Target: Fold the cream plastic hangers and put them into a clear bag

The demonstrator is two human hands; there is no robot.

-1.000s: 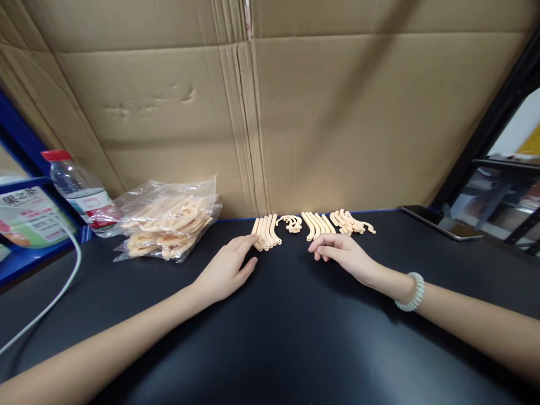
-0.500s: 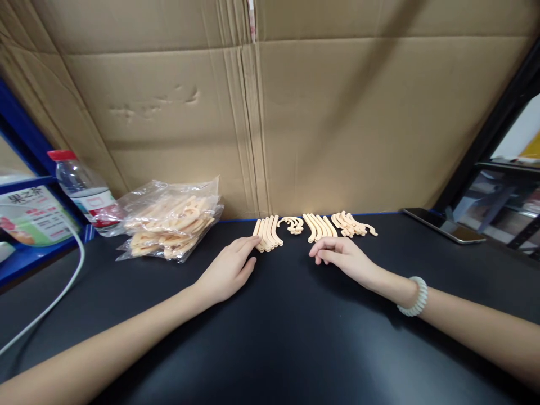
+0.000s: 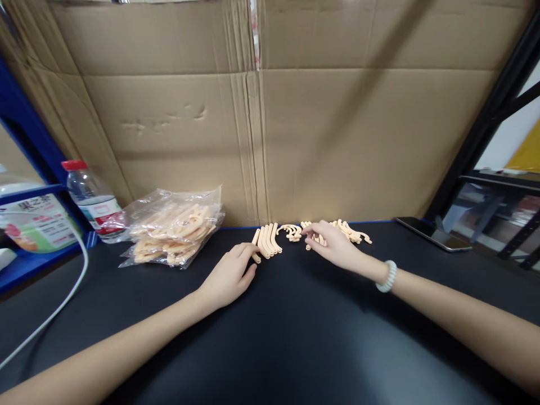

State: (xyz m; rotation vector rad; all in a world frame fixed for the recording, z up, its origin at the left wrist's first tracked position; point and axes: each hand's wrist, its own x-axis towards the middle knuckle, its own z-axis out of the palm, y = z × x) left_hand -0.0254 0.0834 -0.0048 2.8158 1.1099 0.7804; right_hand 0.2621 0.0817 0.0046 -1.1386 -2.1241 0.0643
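Observation:
My left hand (image 3: 230, 277) has its fingertips on the leftmost curved wooden strip (image 3: 256, 238), which stands slightly apart from its row. Beside it lie several matching curved strips (image 3: 269, 239), side by side with small holes at their near ends. My right hand (image 3: 333, 246), fingers bent and thumb apart, reaches over a second row of curved strips (image 3: 316, 240) and hides most of it. Between the two rows sits a little cluster of hook-shaped wooden pieces (image 3: 291, 232). More small curled wooden pieces (image 3: 353, 232) lie just beyond my right hand.
Clear plastic bags of wooden parts (image 3: 172, 228) are stacked at the left, by a red-capped bottle (image 3: 99, 202). A white cable (image 3: 71, 292) curves along the left side. A phone (image 3: 432, 233) lies at the back right. Cardboard (image 3: 337, 140) walls off the black table's far edge.
My right hand has moved forward and left, over the second row of strips. The leftmost strip under my left fingers has come a little away from its row. The camera view has tilted up slightly.

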